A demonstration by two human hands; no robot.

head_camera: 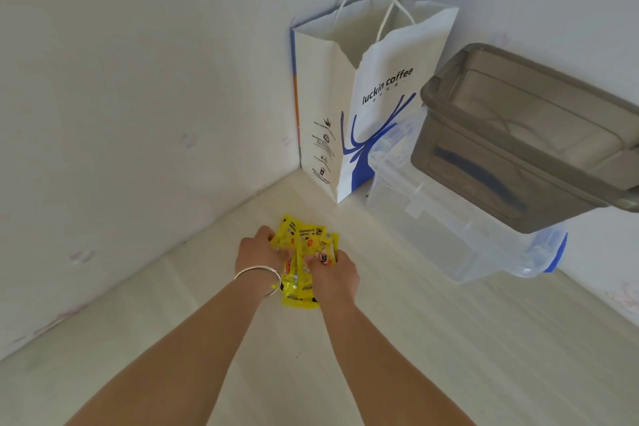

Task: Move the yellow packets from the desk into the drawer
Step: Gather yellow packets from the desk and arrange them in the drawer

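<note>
**Packets gathered for one carry**

The yellow hand-warmer packets [304,252] lie bunched on the tabletop [397,339] at frame centre. The left hand [260,249] and right hand [333,275] press in from both sides, grasping them together, likely to lift all at once. No drawer shows.

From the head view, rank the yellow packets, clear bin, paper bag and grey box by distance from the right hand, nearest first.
1. yellow packets: under the right hand, touching.
2. clear bin: to its right.
3. paper bag and grey box: farther back; too close to call.
</note>
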